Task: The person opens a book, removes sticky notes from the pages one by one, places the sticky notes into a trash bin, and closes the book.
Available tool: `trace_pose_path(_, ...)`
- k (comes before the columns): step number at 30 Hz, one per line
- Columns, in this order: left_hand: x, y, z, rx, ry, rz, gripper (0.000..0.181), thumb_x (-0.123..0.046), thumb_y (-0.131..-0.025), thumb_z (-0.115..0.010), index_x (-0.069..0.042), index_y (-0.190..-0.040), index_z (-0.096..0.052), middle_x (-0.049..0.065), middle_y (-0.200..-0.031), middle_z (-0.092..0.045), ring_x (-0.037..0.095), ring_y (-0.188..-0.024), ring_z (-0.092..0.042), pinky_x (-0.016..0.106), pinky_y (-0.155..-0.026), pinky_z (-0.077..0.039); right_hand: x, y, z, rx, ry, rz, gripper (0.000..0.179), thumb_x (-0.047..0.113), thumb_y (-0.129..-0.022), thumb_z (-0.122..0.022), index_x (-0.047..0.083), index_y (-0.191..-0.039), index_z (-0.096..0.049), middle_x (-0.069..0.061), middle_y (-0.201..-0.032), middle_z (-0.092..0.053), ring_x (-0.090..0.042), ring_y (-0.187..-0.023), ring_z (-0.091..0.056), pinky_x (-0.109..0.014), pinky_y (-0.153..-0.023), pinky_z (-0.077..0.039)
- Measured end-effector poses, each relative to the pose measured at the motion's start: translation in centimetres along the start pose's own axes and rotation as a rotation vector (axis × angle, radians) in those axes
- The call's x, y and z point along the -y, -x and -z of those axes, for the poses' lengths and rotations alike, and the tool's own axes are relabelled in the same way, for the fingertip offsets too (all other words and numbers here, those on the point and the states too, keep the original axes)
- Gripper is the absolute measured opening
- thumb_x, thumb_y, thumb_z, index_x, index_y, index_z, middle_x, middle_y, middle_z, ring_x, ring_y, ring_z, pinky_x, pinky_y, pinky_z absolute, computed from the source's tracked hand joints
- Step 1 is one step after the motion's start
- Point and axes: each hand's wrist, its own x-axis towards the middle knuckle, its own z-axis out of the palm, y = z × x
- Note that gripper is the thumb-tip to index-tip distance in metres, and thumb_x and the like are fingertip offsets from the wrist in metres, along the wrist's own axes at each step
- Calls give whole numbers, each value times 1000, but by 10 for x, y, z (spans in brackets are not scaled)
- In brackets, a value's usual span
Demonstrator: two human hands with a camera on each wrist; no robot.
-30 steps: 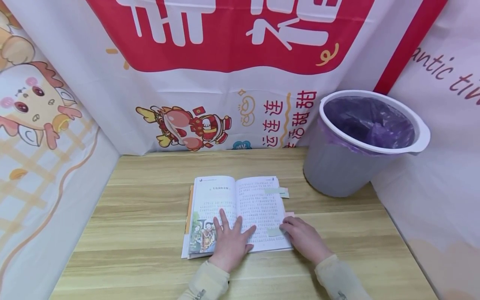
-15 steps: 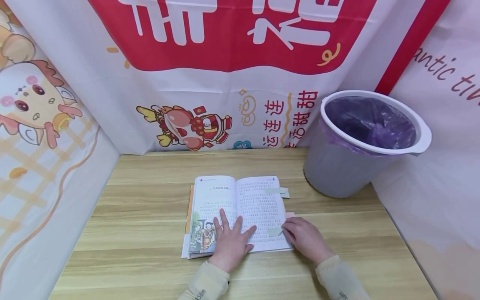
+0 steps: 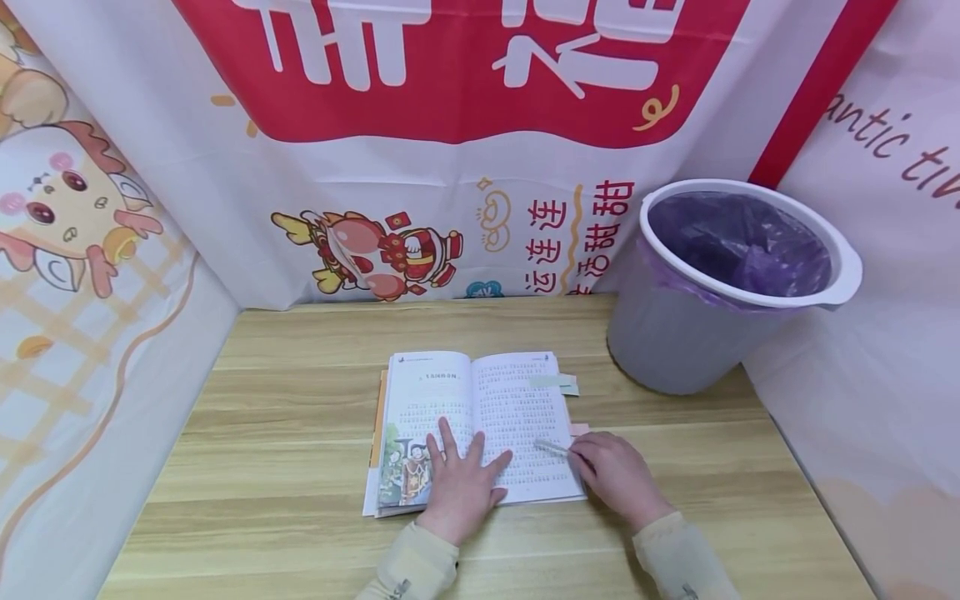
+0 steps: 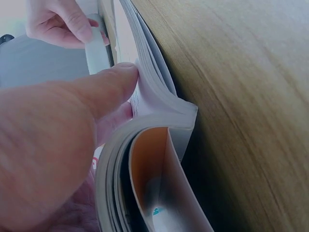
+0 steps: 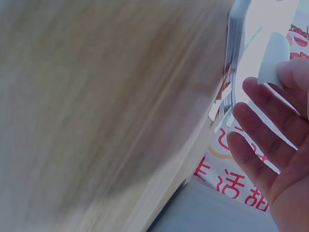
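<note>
An open book (image 3: 517,400) lies on the wooden table, printed text on both pages and a colour picture at the lower left. My left hand (image 3: 461,492) rests on it with fingers spread across the lower middle, holding the pages down. Beside the right page, my right hand (image 3: 618,475) pinches a pale green sticky note (image 3: 551,448) between thumb and finger. In the right wrist view that sticky note (image 5: 274,58) is bent and raised above the page, the other fingers loosely extended. Another pale green sticky note (image 3: 558,382) stays on the upper right page, its end past the edge.
A pink tab (image 3: 580,429) sticks out from the book's right side. At the back right of the table (image 3: 285,467) stands a grey bin (image 3: 667,342) with a purple liner. Printed cloth (image 3: 420,175) hangs behind and on both sides.
My right hand has lifted the lower sticky note, which lay flat on the right page and now stands edge-on above it. My left hand has stayed in place.
</note>
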Motion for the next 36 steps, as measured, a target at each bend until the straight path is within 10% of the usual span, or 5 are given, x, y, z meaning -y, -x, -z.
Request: trace_pose_path(36, 0, 1, 1, 0, 22, -6, 54, -57, -89, -62, -38, -139, -57, 15, -146, -48, 72, -130, -15, 80, -103, -15, -10, -4, 72, -353, 35, 148, 20, 1, -78, -77, 2, -98, -76, -10, -88, -75, -24, -73, -72, -41, -59, -58)
